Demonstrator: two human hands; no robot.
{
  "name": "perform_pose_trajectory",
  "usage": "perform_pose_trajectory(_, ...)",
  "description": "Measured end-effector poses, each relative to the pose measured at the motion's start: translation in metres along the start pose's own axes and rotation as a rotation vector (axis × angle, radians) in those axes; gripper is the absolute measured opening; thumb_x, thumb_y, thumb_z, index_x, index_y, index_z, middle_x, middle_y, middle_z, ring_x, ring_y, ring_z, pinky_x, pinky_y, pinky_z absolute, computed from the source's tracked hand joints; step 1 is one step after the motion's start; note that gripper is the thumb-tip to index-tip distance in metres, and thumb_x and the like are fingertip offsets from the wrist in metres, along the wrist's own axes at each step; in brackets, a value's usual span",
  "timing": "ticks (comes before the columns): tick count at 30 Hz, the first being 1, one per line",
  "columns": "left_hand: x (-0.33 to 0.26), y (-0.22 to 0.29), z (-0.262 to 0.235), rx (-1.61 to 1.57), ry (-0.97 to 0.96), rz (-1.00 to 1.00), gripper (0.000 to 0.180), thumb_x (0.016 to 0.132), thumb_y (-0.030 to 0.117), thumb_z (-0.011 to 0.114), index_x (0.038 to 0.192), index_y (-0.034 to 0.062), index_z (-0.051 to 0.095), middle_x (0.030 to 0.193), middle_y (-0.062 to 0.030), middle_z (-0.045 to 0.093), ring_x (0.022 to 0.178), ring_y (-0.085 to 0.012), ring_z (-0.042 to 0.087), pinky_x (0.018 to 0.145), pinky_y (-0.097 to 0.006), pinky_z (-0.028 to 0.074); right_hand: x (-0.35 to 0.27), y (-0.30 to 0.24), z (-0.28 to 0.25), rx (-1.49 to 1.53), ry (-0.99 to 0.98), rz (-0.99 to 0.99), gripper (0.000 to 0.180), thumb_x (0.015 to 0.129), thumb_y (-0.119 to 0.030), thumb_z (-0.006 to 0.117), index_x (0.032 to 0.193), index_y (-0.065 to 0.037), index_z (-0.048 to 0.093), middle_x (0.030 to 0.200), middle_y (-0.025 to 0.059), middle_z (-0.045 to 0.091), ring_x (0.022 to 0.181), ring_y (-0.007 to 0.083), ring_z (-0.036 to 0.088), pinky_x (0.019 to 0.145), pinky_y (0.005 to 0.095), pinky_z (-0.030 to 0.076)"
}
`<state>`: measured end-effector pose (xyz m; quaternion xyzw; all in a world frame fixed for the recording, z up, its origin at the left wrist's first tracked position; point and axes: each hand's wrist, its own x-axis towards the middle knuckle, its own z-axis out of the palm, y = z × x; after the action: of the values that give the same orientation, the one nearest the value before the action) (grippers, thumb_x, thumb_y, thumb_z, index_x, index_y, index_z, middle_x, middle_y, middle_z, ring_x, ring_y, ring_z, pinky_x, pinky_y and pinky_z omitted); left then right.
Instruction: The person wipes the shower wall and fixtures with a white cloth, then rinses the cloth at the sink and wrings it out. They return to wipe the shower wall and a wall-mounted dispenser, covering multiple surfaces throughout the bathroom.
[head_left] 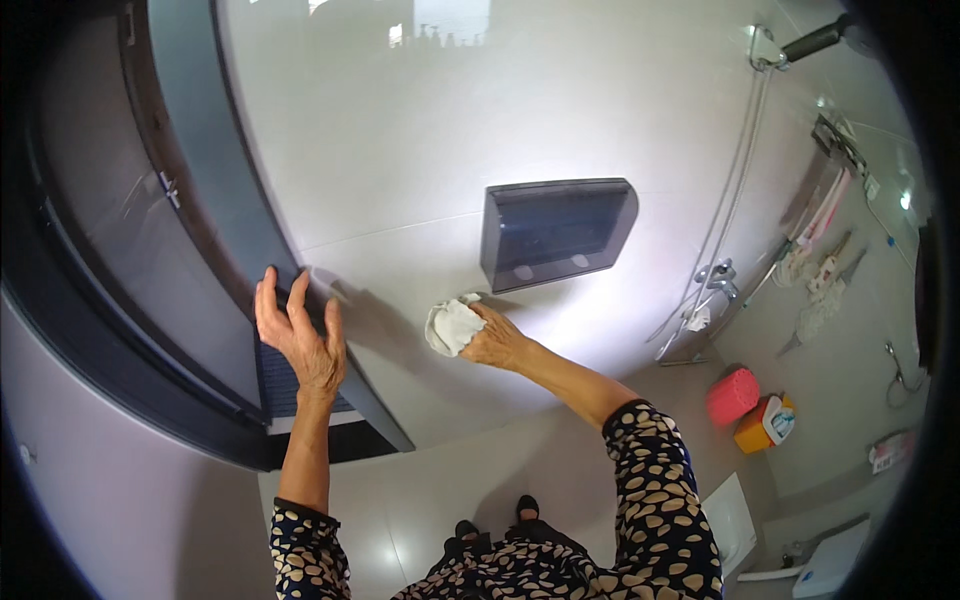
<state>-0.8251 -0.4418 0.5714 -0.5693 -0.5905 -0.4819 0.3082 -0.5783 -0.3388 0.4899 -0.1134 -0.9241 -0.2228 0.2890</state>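
Note:
A bunched white cloth is pressed against the pale tiled wall by my right hand, whose fingers are closed round it. Above and to the right of that hand, a dark see-through dispenser box is fixed to the wall. My left hand is raised at the grey door frame, fingers spread and holding nothing. Its fingertips touch or nearly touch the frame's edge; I cannot tell which.
On the right wall hang a shower hose, a tap and several brushes and mops. Below them stand a pink bin and an orange-and-white container. A toilet is at the lower right. The doorway is on the left.

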Motion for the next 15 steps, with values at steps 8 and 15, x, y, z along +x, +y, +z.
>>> perform_pose_trajectory(8, 0.019, 0.042, -0.007, -0.134, 0.04, 0.04, 0.025, 0.085, 0.02, 0.06, 0.108, 0.0101, 0.06, 0.133, -0.0127, 0.042, 0.124, -0.0311, 0.035, 0.101, -0.046, 0.021, 0.119, 0.018, -0.156, -0.075, 0.247, 0.217, 0.012, 0.073, -0.006, 0.057, 0.085, -0.004, 0.058, 0.076, 0.0117, 0.06, 0.075, 0.0292, 0.058, 0.069, 0.0414, 0.044)
perform_pose_trajectory(15, 0.035, 0.078, -0.016, -0.108, 0.053, 0.088, 0.014, 0.086, 0.019, 0.06, 0.095, 0.0102, 0.065, 0.127, -0.01, 0.049, 0.123, -0.0306, 0.036, 0.1, -0.045, 0.021, 0.095, 0.083, -0.201, -0.174, 0.089, 0.305, 0.013, 0.078, -0.007, 0.055, 0.067, -0.005, 0.061, 0.062, 0.0123, 0.06, 0.062, 0.0266, 0.058, 0.071, 0.0415, 0.044)
